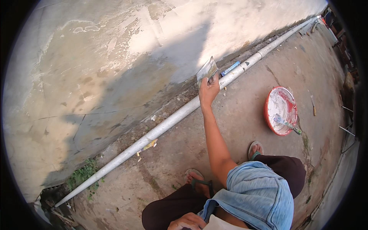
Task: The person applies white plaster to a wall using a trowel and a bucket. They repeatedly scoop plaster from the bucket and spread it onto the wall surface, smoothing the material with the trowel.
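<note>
My right hand [209, 91] is closed round a flat, thin-bladed putty scraper [207, 71], raised near the foot of the wall. Pale smears mark the blade. Close to my left knee, my left hand [188, 221] shows at the lower edge with its fingers curled; what they hold, if anything, is hidden. A pale, flat-looking surface [222, 223] lies beside that hand, cut off by the frame. To the right on the ground, a red basin [281, 111] contains white paste, with a smeared tool [286, 123] leaning across its rim.
A long pale pipe [172, 120] runs diagonally along the base of the patchy, stained wall [126, 50]. Behind the pipe lies a blue tube-like item [230, 68]. Weeds [83, 174] grow at the lower left. A thin tool [314, 106] rests on the concrete beyond the basin.
</note>
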### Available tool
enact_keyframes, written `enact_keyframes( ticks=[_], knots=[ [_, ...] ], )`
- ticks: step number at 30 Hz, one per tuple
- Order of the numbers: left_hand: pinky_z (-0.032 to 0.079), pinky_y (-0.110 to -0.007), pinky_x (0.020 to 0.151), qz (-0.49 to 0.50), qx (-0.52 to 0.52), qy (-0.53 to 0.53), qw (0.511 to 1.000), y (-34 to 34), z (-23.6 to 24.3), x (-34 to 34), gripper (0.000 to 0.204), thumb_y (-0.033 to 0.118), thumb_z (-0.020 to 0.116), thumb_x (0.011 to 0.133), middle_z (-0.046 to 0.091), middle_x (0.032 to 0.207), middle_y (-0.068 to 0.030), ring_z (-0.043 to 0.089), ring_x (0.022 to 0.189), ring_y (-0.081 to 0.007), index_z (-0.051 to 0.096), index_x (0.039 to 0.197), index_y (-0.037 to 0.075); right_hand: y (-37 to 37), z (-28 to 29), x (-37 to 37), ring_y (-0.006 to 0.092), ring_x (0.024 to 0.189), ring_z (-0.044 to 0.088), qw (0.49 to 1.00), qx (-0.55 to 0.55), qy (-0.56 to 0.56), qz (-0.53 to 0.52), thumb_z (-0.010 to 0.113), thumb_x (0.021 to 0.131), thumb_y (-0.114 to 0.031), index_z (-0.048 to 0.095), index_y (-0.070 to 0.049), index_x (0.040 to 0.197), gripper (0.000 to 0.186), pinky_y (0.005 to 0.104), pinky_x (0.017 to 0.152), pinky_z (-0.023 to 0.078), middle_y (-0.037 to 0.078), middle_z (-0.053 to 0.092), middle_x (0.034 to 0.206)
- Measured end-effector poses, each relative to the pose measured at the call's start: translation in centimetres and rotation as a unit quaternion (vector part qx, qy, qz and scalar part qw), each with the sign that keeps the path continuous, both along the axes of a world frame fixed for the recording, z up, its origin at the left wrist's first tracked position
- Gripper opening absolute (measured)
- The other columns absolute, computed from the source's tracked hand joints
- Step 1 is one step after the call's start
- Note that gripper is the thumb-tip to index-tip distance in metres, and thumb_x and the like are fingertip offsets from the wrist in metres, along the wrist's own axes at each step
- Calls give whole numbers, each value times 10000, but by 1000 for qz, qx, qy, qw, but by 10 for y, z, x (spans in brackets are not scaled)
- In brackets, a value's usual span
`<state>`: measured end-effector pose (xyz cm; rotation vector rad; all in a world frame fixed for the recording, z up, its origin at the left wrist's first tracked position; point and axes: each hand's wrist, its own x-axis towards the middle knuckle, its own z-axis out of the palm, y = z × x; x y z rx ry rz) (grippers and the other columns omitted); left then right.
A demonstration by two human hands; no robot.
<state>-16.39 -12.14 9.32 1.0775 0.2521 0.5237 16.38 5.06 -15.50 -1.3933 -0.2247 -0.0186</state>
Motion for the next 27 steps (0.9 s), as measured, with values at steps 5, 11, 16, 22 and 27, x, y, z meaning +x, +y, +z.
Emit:
enact_keyframes(
  ticks=[5,11,16,22,27],
  knots=[
    [404,-357,792,-2,-30,0,1000,-1,2,1,93,114,625,917,588,962,-110,527,873,-228,568,970,64,31,45,-75,271,990,702,991,16,-121,52,628,809,22,485,21,1418,626,339,731,566,274,595,1307],
    [405,-358,795,4,-29,-9,1000,-2,1,5,100,124,630,917,586,953,-110,525,874,-229,573,970,61,13,71,-141,294,1005,701,952,-71,-264,142,616,717,87,590,-16,1335,627,306,756,562,185,611,1325],
    [407,-358,796,17,-11,-16,1000,-6,-5,-3,94,122,622,921,592,944,-109,527,863,-229,573,970,59,-32,65,-38,198,918,695,993,6,-90,70,533,856,72,579,42,1312,460,335,809,553,169,696,1166],
    [402,-355,788,27,-3,3,1000,-13,4,6,83,114,612,924,595,939,-107,528,851,-224,559,966,65,2,99,41,139,911,641,992,27,-114,-43,499,904,31,522,67,1355,454,274,782,518,128,684,1100],
    [396,-354,786,-5,3,1,1000,-1,10,6,88,110,610,917,593,937,-109,525,851,-220,555,969,65,29,128,-68,294,1101,674,959,-36,-282,20,596,740,48,600,-131,1358,644,317,790,574,206,585,1355]
  ],
)
